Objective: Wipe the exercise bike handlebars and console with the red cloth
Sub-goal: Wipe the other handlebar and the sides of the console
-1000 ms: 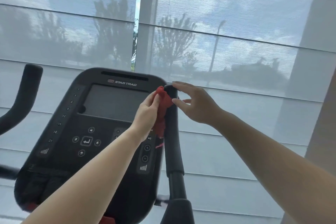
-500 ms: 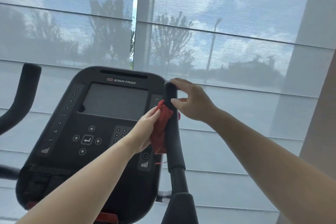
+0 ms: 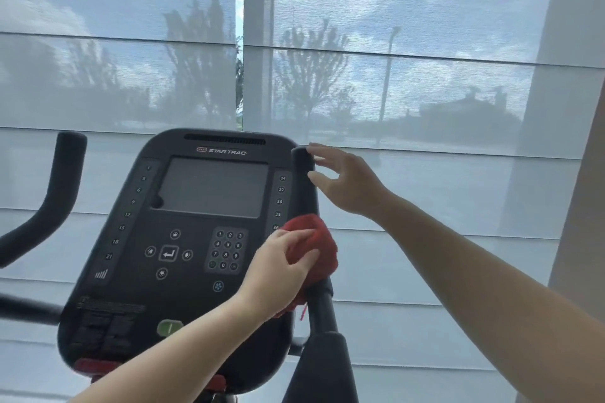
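Head view showed the left hand (image 3: pixel 278 271) low in the middle of the frame, its fingers curled around the red cloth (image 3: pixel 316 252) and pressing the bunched fabric against the right handlebar (image 3: pixel 307 193), near the bottom of the padded grip. The cloth was wrapped partway round the bar, with a loose edge and a thread hanging below the hand. Up and to the right of it, the right hand (image 3: pixel 347 183) held nothing: its fingers were spread loosely, with the fingertips at the top end of the same handlebar, touching or just beside it; which of the two could not be told. Both bare forearms ran down to the lower edge and lower right corner of the frame. Just left of the bar stood the black console (image 3: pixel 183 298), tilted back, with a dark blank screen (image 3: pixel 212 186), the words STAR TRAC above it, numbered columns down both sides, a keypad (image 3: pixel 226 250) and arrow buttons beneath the screen, and a green button (image 3: pixel 169 327) nearer its lower edge. At the far left of the frame the left handlebar (image 3: pixel 62 180) rose and curved, untouched by either hand. Behind everything, translucent window shades (image 3: pixel 409 10) filled the upper frame, with trees, a lamp post and cloudy sky showing faintly through them.
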`<state>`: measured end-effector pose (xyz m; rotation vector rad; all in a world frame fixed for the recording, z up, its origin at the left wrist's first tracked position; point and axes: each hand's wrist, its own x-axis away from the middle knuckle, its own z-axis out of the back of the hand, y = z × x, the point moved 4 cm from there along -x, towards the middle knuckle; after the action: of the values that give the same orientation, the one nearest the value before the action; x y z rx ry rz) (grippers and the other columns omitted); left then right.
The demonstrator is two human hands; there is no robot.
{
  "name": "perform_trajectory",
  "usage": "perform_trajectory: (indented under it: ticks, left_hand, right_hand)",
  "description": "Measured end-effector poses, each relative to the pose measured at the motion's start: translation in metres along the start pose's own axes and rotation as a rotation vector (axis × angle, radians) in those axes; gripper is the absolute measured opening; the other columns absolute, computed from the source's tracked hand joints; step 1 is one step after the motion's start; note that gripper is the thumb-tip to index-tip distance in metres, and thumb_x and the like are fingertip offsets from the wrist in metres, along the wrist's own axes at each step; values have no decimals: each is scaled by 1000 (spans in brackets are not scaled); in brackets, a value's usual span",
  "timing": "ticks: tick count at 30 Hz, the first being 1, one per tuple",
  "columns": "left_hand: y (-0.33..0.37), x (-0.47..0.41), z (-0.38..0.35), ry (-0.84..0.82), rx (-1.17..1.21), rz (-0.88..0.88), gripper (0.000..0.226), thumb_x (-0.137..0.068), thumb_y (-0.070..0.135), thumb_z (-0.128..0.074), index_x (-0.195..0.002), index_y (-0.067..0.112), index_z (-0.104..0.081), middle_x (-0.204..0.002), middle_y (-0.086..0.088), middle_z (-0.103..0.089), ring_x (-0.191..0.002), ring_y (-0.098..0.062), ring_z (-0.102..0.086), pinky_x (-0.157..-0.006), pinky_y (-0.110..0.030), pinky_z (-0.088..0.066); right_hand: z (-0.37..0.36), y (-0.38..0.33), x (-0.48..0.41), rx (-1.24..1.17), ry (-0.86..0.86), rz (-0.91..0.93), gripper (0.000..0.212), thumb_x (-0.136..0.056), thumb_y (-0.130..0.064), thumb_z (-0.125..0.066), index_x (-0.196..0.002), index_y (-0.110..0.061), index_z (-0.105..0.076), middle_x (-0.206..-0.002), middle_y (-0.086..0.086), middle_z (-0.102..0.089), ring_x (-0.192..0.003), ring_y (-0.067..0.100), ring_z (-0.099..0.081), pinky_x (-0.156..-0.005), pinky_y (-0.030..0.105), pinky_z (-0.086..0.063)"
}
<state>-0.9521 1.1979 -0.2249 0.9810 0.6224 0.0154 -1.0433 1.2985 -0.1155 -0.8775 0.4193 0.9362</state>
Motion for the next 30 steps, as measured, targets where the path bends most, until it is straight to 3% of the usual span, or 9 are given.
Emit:
perform_trajectory:
  ticks: [2,3,6,9,11,13,18,25,30]
  left_hand:
    - [9,8,-2,-76,-111,-64,29,-88,26,-61,-117,30,-62,-118,18,-53,-96,0,-57,-72,-5,-44]
    - [12,10,-2,-105,-147,-77,29,-89,26,-60,-117,29,-62,-118,20,-52,-93,0,-57,-68,-2,-42]
    - [16,10,0,-126,-196,-95,28,-89,27,-59,-117,29,-62,-116,23,-51,-103,0,-52,-82,-5,-33]
    - [20,12,-3,-117,-184,-115,24,-89,25,-59,-111,31,-64,-114,23,-55,-102,0,-55,-82,-3,-37]
    - [20,17,-2,-150,-125,-69,21,-89,24,-59,-107,34,-65,-110,17,-61,-84,-5,-65,-68,-16,-52]
    - [21,24,3,-213,-71,-23,17,-88,23,-60,-101,33,-65,-99,11,-66,-62,-11,-68,-55,-30,-57]
    - [19,44,18,-390,-184,-76,17,-86,29,-62,-99,39,-67,-91,16,-71,-86,-1,-67,-85,-29,-53]
    - [34,55,30,-267,23,-118,16,-90,25,-59,-99,35,-68,-91,9,-74,-88,-10,-70,-85,-33,-54]
    - [30,79,17,-364,-218,-126,22,-88,28,-60,-104,42,-65,-96,25,-68,-93,10,-60,-87,-15,-44]
  right_hand:
    - [5,-1,6,-7,4,2,38,-88,-17,-56,-126,-24,-55,-130,-9,-57,-113,3,-56,-102,23,-40]
    - [7,0,9,-14,4,-5,37,-89,-18,-55,-126,-25,-55,-129,-9,-58,-113,4,-56,-101,23,-41]
    - [11,4,21,-44,9,-41,33,-91,-22,-53,-124,-25,-56,-123,-11,-60,-110,1,-56,-98,26,-45]
    - [14,10,33,-54,7,-61,34,-92,-24,-52,-126,-25,-55,-123,-12,-59,-106,-3,-54,-96,27,-46]
    - [16,15,40,-61,4,-81,35,-92,-25,-52,-127,-24,-54,-126,-10,-59,-106,-1,-55,-97,27,-46]
    - [17,19,47,-72,-1,-101,35,-92,-25,-52,-127,-23,-54,-127,-9,-59,-108,2,-57,-98,29,-45]
    - [13,25,62,-129,-17,-116,33,-93,-24,-52,-125,-22,-57,-124,-14,-58,-109,1,-57,-100,37,-47]
    - [4,24,87,-182,-41,-140,28,-93,-22,-52,-119,-23,-61,-116,-19,-61,-107,-2,-58,-98,38,-48]
    - [-3,14,118,-244,-92,-115,24,-93,-20,-53,-112,-28,-63,-114,-16,-65,-105,-1,-60,-96,40,-49]
